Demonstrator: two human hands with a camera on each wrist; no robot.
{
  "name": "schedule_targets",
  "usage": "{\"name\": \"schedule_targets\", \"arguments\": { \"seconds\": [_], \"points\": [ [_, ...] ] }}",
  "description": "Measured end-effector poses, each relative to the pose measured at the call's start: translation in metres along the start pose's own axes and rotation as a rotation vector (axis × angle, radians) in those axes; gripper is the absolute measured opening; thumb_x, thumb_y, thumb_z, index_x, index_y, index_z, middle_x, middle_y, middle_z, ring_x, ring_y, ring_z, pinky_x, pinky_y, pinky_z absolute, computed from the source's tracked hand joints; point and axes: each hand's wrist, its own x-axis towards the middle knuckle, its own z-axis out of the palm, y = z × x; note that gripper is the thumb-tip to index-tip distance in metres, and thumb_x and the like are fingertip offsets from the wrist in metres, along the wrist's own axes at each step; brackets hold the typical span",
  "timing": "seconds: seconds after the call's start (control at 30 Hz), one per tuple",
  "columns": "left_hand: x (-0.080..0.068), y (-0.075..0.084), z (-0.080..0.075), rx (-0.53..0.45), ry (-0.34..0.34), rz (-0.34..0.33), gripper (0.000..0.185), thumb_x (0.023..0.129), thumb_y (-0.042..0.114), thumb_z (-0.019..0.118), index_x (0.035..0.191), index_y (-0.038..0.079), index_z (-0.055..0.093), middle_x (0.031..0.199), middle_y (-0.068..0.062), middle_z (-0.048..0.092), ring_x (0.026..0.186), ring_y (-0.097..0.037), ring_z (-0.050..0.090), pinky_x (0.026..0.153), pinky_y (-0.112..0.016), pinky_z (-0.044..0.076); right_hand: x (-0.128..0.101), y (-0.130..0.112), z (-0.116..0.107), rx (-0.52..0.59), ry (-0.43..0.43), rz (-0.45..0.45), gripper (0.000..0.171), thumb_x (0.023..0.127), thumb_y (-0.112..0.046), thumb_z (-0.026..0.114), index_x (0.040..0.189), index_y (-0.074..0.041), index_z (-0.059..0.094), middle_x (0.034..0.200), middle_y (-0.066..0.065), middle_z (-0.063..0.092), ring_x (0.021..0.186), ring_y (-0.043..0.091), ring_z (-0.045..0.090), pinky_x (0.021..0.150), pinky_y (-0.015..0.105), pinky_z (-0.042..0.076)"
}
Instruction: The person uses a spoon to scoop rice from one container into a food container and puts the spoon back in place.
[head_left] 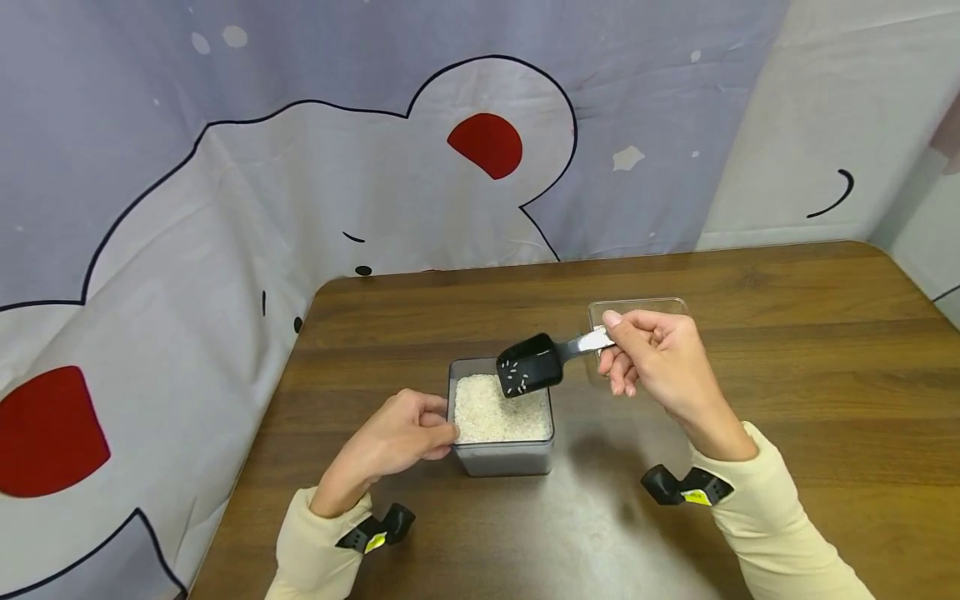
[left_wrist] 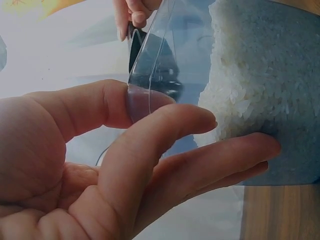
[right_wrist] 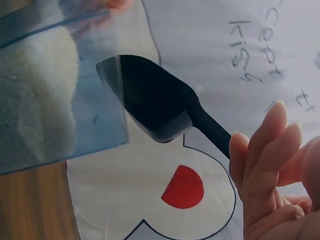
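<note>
A grey see-through container (head_left: 504, 458) of white rice (head_left: 495, 412) stands on the table. My left hand (head_left: 401, 429) pinches its left rim; in the left wrist view the thumb (left_wrist: 150, 102) lies over the edge and the other fingers are along the outer wall. My right hand (head_left: 660, 358) holds a black scoop (head_left: 531, 365) by its handle, tilted above the rice, with a few grains stuck to its blade. From below, the right wrist view shows the scoop (right_wrist: 150, 97) beside the container's wall (right_wrist: 100, 115).
A clear shallow plastic box or lid (head_left: 637, 307) lies behind my right hand, partly hidden by it. The wooden table (head_left: 810, 358) meets a printed cloth (head_left: 360, 183) at the back and left.
</note>
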Motion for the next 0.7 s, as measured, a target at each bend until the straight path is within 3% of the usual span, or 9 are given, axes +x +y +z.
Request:
{"name": "schedule_targets", "arguments": {
  "seconds": [0.17,0.3,0.57,0.7],
  "points": [
    [0.0,-0.002,0.0,0.009,-0.005,0.001,0.04,0.082,0.009,0.058,0.116,-0.01,0.054,0.051,0.003,0.039,0.074,-0.015,0.064,0.073,-0.03,0.054,-0.005,0.002,0.016,-0.092,-0.017,-0.063,0.027,0.094,-0.017,0.051,0.085,0.008,0.059,0.058,0.013,0.06,0.037,0.022,0.053,0.033,0.031,0.043],
    [0.0,-0.001,0.0,0.006,-0.001,-0.009,0.042,0.082,0.01,0.058,0.119,-0.01,0.052,0.051,0.003,0.04,0.076,-0.016,0.065,0.075,-0.032,0.054,-0.007,0.007,0.026,-0.156,0.007,-0.13,0.02,0.093,-0.01,0.051,0.085,0.006,0.061,0.057,0.009,0.059,0.037,0.02,0.053,0.033,0.029,0.043],
    [0.001,0.001,0.0,0.009,0.001,-0.008,0.044,0.083,0.01,0.059,0.121,-0.01,0.051,0.054,0.0,0.046,0.075,-0.017,0.065,0.072,-0.031,0.054,-0.008,0.014,0.036,-0.377,0.034,-0.441,0.01,0.087,0.003,0.055,0.081,-0.002,0.062,0.057,-0.002,0.058,0.038,0.005,0.051,0.033,0.016,0.039],
    [0.002,0.001,0.0,0.014,0.005,-0.023,0.045,0.083,0.011,0.059,0.122,-0.01,0.05,0.055,-0.001,0.05,0.076,-0.019,0.066,0.071,-0.03,0.054,-0.011,0.005,0.04,-0.421,0.012,-0.455,0.011,0.086,0.005,0.055,0.079,-0.001,0.062,0.055,-0.002,0.057,0.038,0.003,0.051,0.032,0.014,0.036]
  ]
}}
